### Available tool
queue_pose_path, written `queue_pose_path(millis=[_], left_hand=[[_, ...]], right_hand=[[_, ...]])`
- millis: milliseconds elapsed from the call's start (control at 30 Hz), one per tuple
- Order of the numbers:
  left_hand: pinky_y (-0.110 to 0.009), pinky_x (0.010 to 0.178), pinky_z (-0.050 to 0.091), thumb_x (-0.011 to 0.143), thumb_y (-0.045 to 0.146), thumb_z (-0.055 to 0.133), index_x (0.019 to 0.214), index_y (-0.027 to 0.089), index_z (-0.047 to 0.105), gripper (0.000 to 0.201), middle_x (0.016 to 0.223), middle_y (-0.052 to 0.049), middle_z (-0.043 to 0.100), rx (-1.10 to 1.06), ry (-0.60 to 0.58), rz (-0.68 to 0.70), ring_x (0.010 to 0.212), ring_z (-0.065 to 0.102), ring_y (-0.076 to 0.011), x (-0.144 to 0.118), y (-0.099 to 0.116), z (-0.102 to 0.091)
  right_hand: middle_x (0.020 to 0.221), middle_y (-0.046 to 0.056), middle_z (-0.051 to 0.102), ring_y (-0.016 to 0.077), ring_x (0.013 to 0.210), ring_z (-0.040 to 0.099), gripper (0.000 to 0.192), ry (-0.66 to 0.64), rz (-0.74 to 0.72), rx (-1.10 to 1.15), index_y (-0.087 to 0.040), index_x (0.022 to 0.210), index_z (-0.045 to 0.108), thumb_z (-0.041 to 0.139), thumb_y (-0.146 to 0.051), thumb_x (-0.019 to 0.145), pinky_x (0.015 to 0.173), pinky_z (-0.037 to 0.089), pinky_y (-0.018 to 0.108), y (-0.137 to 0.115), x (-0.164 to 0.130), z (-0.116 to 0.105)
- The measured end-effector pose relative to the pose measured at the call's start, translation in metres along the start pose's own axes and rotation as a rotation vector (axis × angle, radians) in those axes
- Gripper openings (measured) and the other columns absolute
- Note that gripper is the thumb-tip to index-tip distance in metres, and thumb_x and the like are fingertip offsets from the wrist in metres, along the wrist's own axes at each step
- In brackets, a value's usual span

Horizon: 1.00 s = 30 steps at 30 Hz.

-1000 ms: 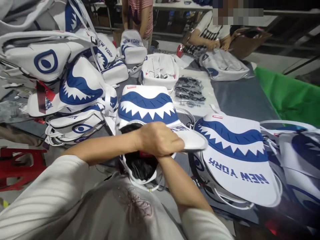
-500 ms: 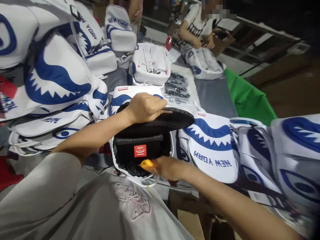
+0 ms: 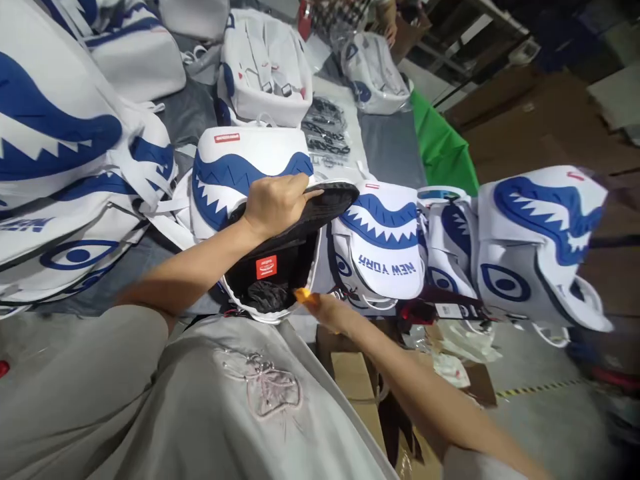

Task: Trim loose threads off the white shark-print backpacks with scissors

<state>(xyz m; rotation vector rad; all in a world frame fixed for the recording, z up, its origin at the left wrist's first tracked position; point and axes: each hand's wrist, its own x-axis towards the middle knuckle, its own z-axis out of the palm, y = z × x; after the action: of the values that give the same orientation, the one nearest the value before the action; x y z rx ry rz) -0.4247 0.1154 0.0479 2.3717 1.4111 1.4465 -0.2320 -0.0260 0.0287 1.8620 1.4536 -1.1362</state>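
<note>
In front of me on the table's near edge stands an open backpack (image 3: 311, 273) with a white rim and black lining. A red label (image 3: 267, 267) shows inside it, and crumpled black material (image 3: 267, 297) lies at its bottom. My left hand (image 3: 277, 203) has its fingers closed on the backpack's raised flap (image 3: 340, 198), whose black inner side shows. At the right side of the opening, my right hand (image 3: 323, 311) is closed on a small orange-yellow tool (image 3: 302, 295). Its exact kind is too blurred to tell.
White-and-blue backpacks crowd the table: one behind (image 3: 220, 150), one lettered NEW YORK (image 3: 385, 247), others farther right (image 3: 530, 220) and left (image 3: 55, 113). Plastic-wrapped black items (image 3: 327, 127) lie beyond. Green sheeting (image 3: 443, 147) hangs by the far edge; cardboard boxes (image 3: 350, 373) stand below.
My view has swung downward and to the right, so the table appears shifted up and left. Both hands stay at the backpack, the right one with the orange-yellow tool at the rim.
</note>
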Motion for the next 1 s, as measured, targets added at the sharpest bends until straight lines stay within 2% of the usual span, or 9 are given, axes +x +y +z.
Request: queue_pose_path(millis=[100, 233, 367, 433, 533, 667, 733, 867, 1000], left_hand=[[-0.028, 0.058, 0.035, 0.098, 0.054, 0.039, 0.071, 0.018, 0.059, 0.050, 0.058, -0.004, 0.056, -0.028, -0.005, 0.033, 0.059, 0.058, -0.0165, -0.007, 0.011, 0.012], [-0.029, 0.059, 0.035, 0.097, 0.056, 0.041, 0.072, 0.018, 0.058, 0.048, 0.060, -0.003, 0.055, -0.008, -0.042, 0.095, 0.061, 0.058, -0.0165, -0.010, 0.023, 0.014], [-0.029, 0.060, 0.035, 0.097, 0.052, 0.044, 0.075, 0.018, 0.060, 0.044, 0.063, -0.002, 0.056, 0.059, -0.041, 0.147, 0.063, 0.058, -0.0155, -0.010, 0.027, 0.012], [-0.029, 0.061, 0.036, 0.097, 0.052, 0.044, 0.077, 0.019, 0.060, 0.042, 0.063, -0.002, 0.056, 0.071, -0.057, 0.163, 0.064, 0.059, -0.0155, -0.012, 0.030, 0.013], [-0.029, 0.063, 0.037, 0.097, 0.051, 0.046, 0.079, 0.019, 0.060, 0.040, 0.064, -0.001, 0.056, 0.060, -0.086, 0.193, 0.066, 0.060, -0.0159, -0.015, 0.035, 0.017], [-0.030, 0.062, 0.038, 0.095, 0.054, 0.049, 0.079, 0.020, 0.060, 0.039, 0.064, 0.000, 0.056, 0.033, -0.065, 0.199, 0.063, 0.058, -0.0154, -0.015, 0.035, 0.015], [-0.030, 0.060, 0.038, 0.094, 0.053, 0.051, 0.078, 0.021, 0.060, 0.037, 0.063, 0.001, 0.057, 0.029, -0.001, 0.190, 0.061, 0.056, -0.0146, -0.010, 0.030, 0.011], [-0.031, 0.062, 0.040, 0.094, 0.052, 0.051, 0.074, 0.021, 0.058, 0.037, 0.062, 0.000, 0.055, 0.055, 0.116, 0.132, 0.064, 0.058, -0.0156, -0.002, 0.019, 0.003], [-0.030, 0.066, 0.043, 0.095, 0.052, 0.048, 0.076, 0.021, 0.058, 0.038, 0.064, 0.000, 0.053, 0.115, 0.133, 0.142, 0.070, 0.062, -0.0168, -0.002, 0.016, 0.004]], right_hand=[[0.049, -0.004, 0.050, 0.0111, 0.036, 0.045, 0.037, -0.169, -0.170, 0.429, -0.019, 0.094, 0.058, 0.053, -0.056, 0.093, 0.038, 0.036, 0.022, 0.001, 0.001, 0.039], [0.044, -0.011, 0.036, 0.0092, 0.030, 0.032, 0.045, -0.010, -0.207, 1.051, -0.023, 0.086, 0.042, 0.053, -0.066, 0.086, 0.032, 0.030, 0.022, -0.002, 0.027, 0.080], [0.050, -0.009, 0.039, 0.0117, 0.036, 0.039, 0.044, 0.109, -0.200, 1.403, -0.024, 0.090, 0.039, 0.035, -0.068, 0.092, 0.038, 0.035, 0.023, -0.011, 0.043, 0.104], [0.054, -0.006, 0.046, 0.0143, 0.042, 0.047, 0.042, 0.289, -0.174, 1.260, -0.023, 0.097, 0.043, 0.028, -0.061, 0.097, 0.045, 0.039, 0.025, -0.019, 0.049, 0.102], [0.077, 0.007, 0.064, 0.0212, 0.066, 0.063, 0.034, 0.530, -0.184, 0.611, -0.018, 0.113, 0.049, 0.039, -0.048, 0.099, 0.062, 0.046, 0.030, -0.033, 0.064, 0.086], [0.111, 0.019, 0.067, 0.0290, 0.096, 0.065, 0.039, 0.524, -0.525, 0.029, -0.011, 0.127, 0.050, 0.047, -0.036, 0.097, 0.083, 0.046, 0.035, -0.041, 0.096, 0.072], [0.112, 0.018, 0.067, 0.0277, 0.099, 0.065, 0.042, 0.540, -0.518, 0.104, -0.010, 0.133, 0.048, 0.041, -0.035, 0.100, 0.085, 0.045, 0.033, -0.038, 0.111, 0.075], [0.111, 0.016, 0.069, 0.0236, 0.098, 0.066, 0.047, 0.731, -0.229, 0.532, -0.009, 0.140, 0.041, 0.025, -0.036, 0.105, 0.081, 0.045, 0.028, -0.032, 0.128, 0.091], [0.112, 0.015, 0.069, 0.0243, 0.098, 0.066, 0.045, 0.742, -0.332, 0.570, -0.009, 0.138, 0.046, 0.036, -0.036, 0.103, 0.084, 0.044, 0.027, -0.032, 0.135, 0.102]])
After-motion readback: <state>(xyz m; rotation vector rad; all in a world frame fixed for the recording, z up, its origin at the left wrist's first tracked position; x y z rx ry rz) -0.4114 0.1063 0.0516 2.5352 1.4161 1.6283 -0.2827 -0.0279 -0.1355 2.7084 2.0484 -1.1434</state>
